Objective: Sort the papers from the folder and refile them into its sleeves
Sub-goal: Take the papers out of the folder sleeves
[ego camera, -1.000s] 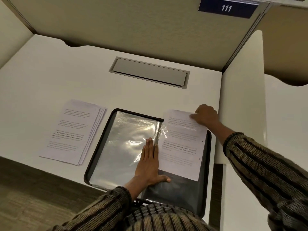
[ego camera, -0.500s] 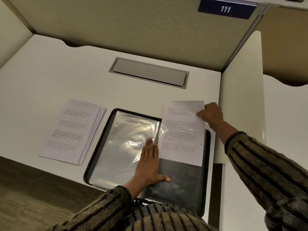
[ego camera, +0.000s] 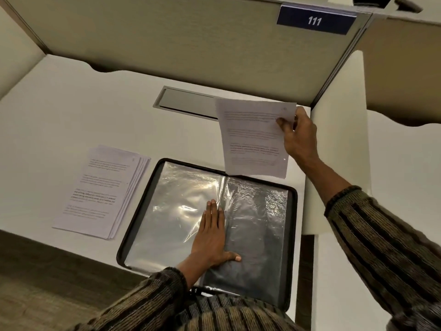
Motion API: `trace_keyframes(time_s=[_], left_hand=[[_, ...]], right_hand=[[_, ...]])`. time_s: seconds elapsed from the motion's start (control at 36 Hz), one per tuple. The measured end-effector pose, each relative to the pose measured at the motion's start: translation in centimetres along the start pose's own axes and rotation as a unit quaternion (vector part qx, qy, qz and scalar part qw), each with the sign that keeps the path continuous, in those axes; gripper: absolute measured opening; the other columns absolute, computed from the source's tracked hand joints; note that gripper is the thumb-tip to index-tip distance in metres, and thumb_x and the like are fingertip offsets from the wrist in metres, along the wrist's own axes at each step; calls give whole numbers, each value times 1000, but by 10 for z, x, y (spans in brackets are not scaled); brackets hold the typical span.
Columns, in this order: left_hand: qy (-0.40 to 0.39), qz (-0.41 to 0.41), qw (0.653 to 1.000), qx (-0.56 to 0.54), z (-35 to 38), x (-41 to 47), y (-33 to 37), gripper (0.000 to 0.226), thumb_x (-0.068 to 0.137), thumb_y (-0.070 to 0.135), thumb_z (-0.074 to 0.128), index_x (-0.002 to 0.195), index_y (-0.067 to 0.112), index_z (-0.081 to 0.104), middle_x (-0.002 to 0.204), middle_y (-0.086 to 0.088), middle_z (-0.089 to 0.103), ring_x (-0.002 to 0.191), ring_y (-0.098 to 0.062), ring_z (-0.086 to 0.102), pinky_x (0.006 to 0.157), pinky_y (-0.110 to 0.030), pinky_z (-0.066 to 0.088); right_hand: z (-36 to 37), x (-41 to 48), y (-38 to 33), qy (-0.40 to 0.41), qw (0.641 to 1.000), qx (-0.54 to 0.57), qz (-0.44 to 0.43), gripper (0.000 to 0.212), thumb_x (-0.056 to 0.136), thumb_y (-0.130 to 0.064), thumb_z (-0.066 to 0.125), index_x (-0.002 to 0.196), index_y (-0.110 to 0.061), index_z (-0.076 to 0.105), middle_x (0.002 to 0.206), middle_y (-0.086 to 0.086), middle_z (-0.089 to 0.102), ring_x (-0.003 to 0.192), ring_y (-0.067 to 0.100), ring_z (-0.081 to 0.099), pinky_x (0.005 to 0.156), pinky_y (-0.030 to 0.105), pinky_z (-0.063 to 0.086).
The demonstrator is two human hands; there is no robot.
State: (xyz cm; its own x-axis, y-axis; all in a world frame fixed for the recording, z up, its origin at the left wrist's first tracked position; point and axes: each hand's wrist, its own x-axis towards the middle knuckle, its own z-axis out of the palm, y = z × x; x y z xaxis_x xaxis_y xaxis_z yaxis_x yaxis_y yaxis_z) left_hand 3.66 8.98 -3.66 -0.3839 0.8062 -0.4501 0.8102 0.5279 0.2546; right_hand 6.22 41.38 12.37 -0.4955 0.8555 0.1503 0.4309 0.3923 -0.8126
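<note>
at the far right of the counter (ego camera: pixel 71 103), the right hand (ego camera: pixel 298 137) pinches the upper right corner of a single printed sheet (ego camera: pixel 253 142), with the thumb on the printed face and the fingers curled behind it. the sheet is held up clear of the folder (ego camera: pixel 292 235). its lower edge is just above the folder's far rim, and its upper left corner overlaps the grey cable hatch (ego camera: pixel 186 102) set into the counter.

nearer the body, the left hand (ego camera: pixel 211 237) lies flat with its fingers straight and together. it presses on the clear sleeves (ego camera: pixel 167 211) right beside the central fold, the thumb spread rightward onto the darker right-hand page, and it grips nothing. the black-edged folder lies open under this hand, its near left corner at the counter's front edge.

just left of the folder, a slightly fanned stack of papers (ego camera: pixel 102 189) lies face up, well apart from both hands. both arms wear striped knit sleeves (ego camera: pixel 381 247). a white divider panel (ego camera: pixel 338 139) stands just right of the raised sheet, and a blue plate reading 111 (ego camera: pixel 315 20) sits on the partition above.
</note>
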Motion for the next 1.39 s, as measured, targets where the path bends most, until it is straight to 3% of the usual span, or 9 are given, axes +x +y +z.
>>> trace_keyframes(time_s=[0.28, 0.39, 0.53, 0.75, 0.92, 1.0, 1.11, 1.25, 1.39], left_hand=[[45, 3, 988, -145, -8, -1, -14, 157, 61, 101, 61, 167, 12, -13, 171, -5, -33, 158, -22, -30, 134, -46, 3], [125, -72, 926, -350, -25, -11, -24, 153, 62, 94, 73, 169, 20, -7, 177, 9, -13, 161, -7, -9, 130, -32, 10], [202, -149, 848, -467, -58, -17, -52, 137, 66, 77, 85, 169, 20, 15, 176, 1, 19, 159, -18, 25, 127, -35, 27], [214, -122, 797, -552, -111, -28, -104, 62, 78, 60, 86, 124, 21, 69, 121, 11, 74, 114, -9, 70, 94, -30, 58], [199, -120, 756, -612, -132, -42, -136, 23, 93, 23, 82, 107, 5, 77, 101, 0, 82, 96, -19, 79, 88, -41, 65], [204, -143, 750, -613, -133, -47, -160, 18, 95, 21, 80, 107, 6, 79, 99, 0, 82, 95, -23, 79, 83, -34, 64], [210, -158, 753, -603, -130, -51, -205, 36, 94, 37, 81, 94, 2, 73, 95, -13, 80, 91, -35, 77, 87, -57, 63], [223, -171, 755, -592, -132, -54, -264, 47, 96, 38, 79, 79, -1, 58, 82, -17, 71, 74, -22, 64, 74, -40, 52], [230, -201, 794, -526, -139, -56, -324, 40, 95, 42, 78, 88, 4, 68, 89, -16, 74, 80, -29, 72, 78, -46, 59]], right_hand=[[-3, -48, -36, -11, 997, 44, -61, 25, 104, -27, 64, 116, -6, 56, 106, -7, 70, 93, 19, 69, 76, 47, 59], [0, -66, -41, -22, 996, 48, -66, 26, 106, -28, 62, 116, -6, 54, 108, -11, 68, 94, 13, 69, 75, 42, 63], [10, -83, -44, -37, 996, 69, -37, 21, 106, -27, 60, 119, -11, 55, 110, -21, 67, 93, 1, 68, 74, 24, 62], [50, -103, -57, -83, 988, 116, 58, 26, 103, -25, 66, 127, -15, 60, 121, -4, 73, 101, 17, 73, 82, 40, 65], [97, -120, -75, -102, 976, 148, 120, 18, 102, -30, 67, 117, -21, 64, 109, -1, 77, 94, 23, 76, 79, 53, 65], [124, -131, -84, -106, 964, 173, 174, 24, 101, -37, 68, 114, -18, 63, 103, 1, 78, 88, 18, 78, 74, 46, 66], [164, -144, -90, -111, 947, 183, 239, 30, 101, -42, 68, 111, -13, 66, 98, -3, 77, 85, 11, 77, 66, 27, 60], [216, -164, -87, -210, 918, 166, 293, 19, 95, -28, 77, 107, -15, 72, 102, 3, 80, 92, 24, 78, 85, 56, 63], [267, -183, -104, -268, 902, 128, 314, 8, 95, -13, 76, 101, -10, 71, 91, 6, 80, 81, 23, 79, 80, 51, 65]])
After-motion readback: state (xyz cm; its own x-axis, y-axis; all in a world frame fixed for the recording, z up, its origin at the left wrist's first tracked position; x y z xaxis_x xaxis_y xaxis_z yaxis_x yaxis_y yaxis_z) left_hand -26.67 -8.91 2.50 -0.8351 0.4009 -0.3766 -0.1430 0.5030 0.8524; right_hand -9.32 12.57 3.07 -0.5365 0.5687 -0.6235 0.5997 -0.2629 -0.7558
